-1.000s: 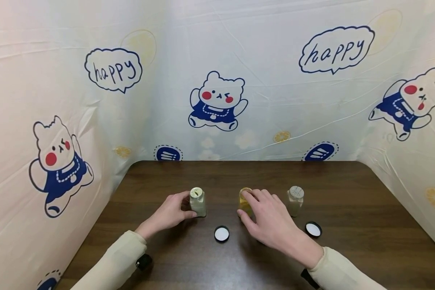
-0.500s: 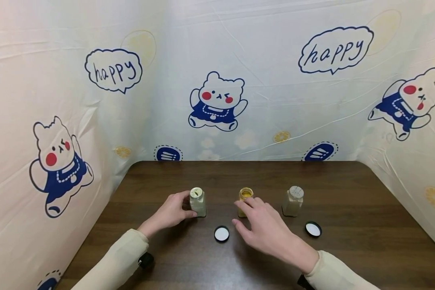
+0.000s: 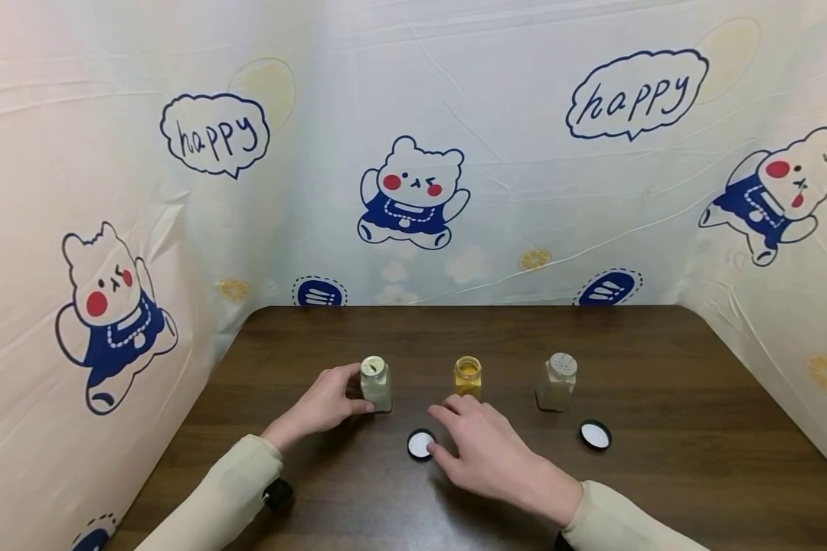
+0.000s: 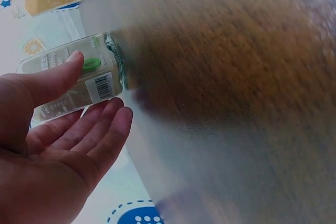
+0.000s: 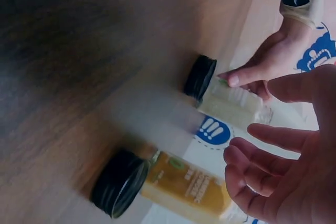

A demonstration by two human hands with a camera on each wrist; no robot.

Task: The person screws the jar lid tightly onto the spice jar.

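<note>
The right hand [image 3: 492,455] has drawn back from the yellow jar [image 3: 468,373], nearer the person and further left, so more of that jar shows. The left hand [image 3: 320,403] stays at the pale jar [image 3: 377,389].

The right fingers are released, spread and loosely bent, with nothing between them and the thumb. In the head view the thumb tip overlaps the edge of the middle lid [image 3: 420,444]; the right wrist view shows a gap there. The left hand grasps the pale jar, thumb on one side and fingers on the other; the jar stands upright on the table [image 3: 344,490].

The yellow jar stands upright right of the pale one, its mouth uncovered. The grey jar [image 3: 557,386], with a perforated top, stands further right, well apart from the left hand. The right lid [image 3: 596,435] lies near it, white inside up, like the middle lid.

In the right wrist view a black lid [image 5: 119,182] appears in front of the yellow jar. A bear-printed cloth [image 3: 517,153] hangs behind the table.
</note>
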